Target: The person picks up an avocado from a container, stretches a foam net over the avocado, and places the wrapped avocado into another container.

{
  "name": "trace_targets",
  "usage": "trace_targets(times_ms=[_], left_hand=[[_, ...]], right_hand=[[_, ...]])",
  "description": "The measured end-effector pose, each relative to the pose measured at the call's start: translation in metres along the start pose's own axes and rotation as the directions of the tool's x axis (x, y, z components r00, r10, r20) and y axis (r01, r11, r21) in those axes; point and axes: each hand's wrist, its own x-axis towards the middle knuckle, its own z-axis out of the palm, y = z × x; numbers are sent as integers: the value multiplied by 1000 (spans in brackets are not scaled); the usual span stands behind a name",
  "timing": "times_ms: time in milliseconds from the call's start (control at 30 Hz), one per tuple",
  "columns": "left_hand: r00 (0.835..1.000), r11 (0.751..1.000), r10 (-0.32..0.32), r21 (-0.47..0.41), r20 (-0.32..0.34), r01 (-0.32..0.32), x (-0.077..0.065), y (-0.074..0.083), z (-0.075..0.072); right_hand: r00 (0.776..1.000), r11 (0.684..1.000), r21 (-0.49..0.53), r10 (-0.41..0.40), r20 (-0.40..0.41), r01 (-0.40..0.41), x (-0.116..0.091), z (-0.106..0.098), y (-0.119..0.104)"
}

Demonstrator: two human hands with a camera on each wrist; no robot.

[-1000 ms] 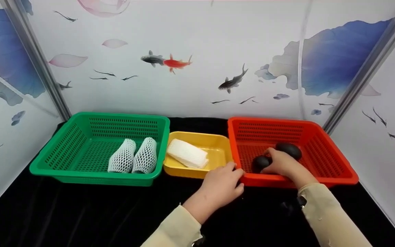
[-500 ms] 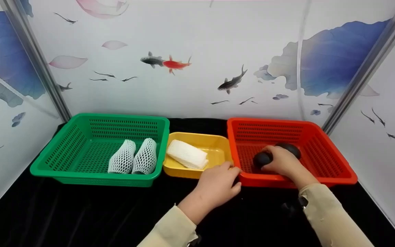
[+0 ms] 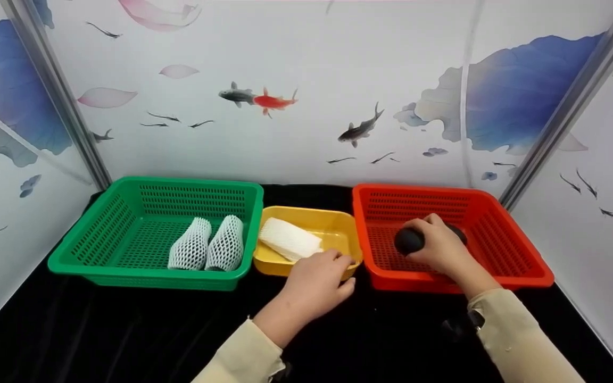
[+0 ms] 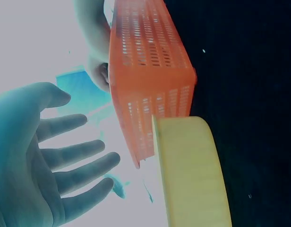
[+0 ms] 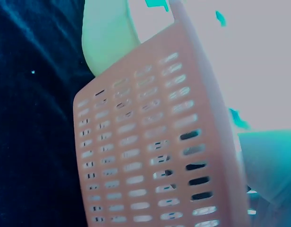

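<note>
In the head view, my right hand [image 3: 443, 251] grips a dark, rounded, avocado-like fruit [image 3: 408, 241] over the red basket [image 3: 524, 281]. A second dark fruit [image 3: 457, 233] lies behind that hand, mostly hidden by it. My left hand [image 3: 314, 283] hovers by the front rim of the yellow tray [image 3: 269, 267], palm down. Its fingers spread fairly straight and hold nothing in the left wrist view. A folded stack of white foam net sleeves [image 3: 289, 238] lies in the tray. The right wrist view shows mostly basket wall [image 5: 136, 127], with the fruit out of sight.
On the left stands a green basket [image 3: 91, 269] holding two pear-shaped things in white foam nets, one net [image 3: 189, 247] beside the other [image 3: 225, 246]. Black cloth [image 3: 125, 330] covers the table. White printed panels [image 3: 306, 133] rise behind and at both sides.
My right hand has lifted the dark fruit slightly off the red basket's floor. My left hand has left the red basket's corner and moved left to the yellow tray's front.
</note>
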Motion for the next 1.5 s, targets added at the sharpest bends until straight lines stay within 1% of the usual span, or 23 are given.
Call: trace_targets(times_ms=[233, 333, 467, 633, 733, 800, 867, 967, 1033, 1267, 1400, 1500], left_hand=[[1000, 1000, -18, -24, -4, 17, -9, -14, -2], [1000, 999, -11, -36, -28, 10, -13, -19, -7], [992, 999, 17, -49, -121, -23, -19, -27, -14], [969, 997, 44, -58, -243, -60, -26, -38, -17], [954, 995, 50, -62, -295, -72, -29, -44, -17], [948, 994, 42, -79, -314, -70, -30, -47, -17], [947, 993, 23, -104, -321, -60, -31, -48, -17], [951, 988, -6, -146, -309, -42, -32, -49, -16], [953, 986, -12, -163, -303, -39, -33, -49, -16], [961, 984, -17, -174, -277, -33, -34, -47, -12], [967, 986, -18, -167, -256, -25, -34, -47, -10], [971, 983, -25, -184, -238, -20, -33, -46, -9]], right_hand=[[999, 999, 28, -28, -21, 29, -7, -10, -16], [998, 997, 55, -43, -49, 46, -10, -13, -25], [993, 993, 80, -81, -89, 88, -14, -15, -37], [979, 986, 63, -142, -147, 152, -19, -14, -51], [970, 980, 47, -181, -165, 191, -22, -14, -58], [963, 975, 40, -207, -170, 217, -23, -13, -64], [955, 968, 36, -240, -175, 249, -24, -11, -69], [938, 954, 26, -290, -187, 300, -25, -8, -75], [926, 943, 16, -324, -195, 333, -27, -5, -79], [892, 908, 2, -410, -191, 418, -31, 6, -93], [872, 887, 14, -450, -190, 461, -33, 12, -99], [859, 873, 23, -475, -190, 487, -35, 15, -102]])
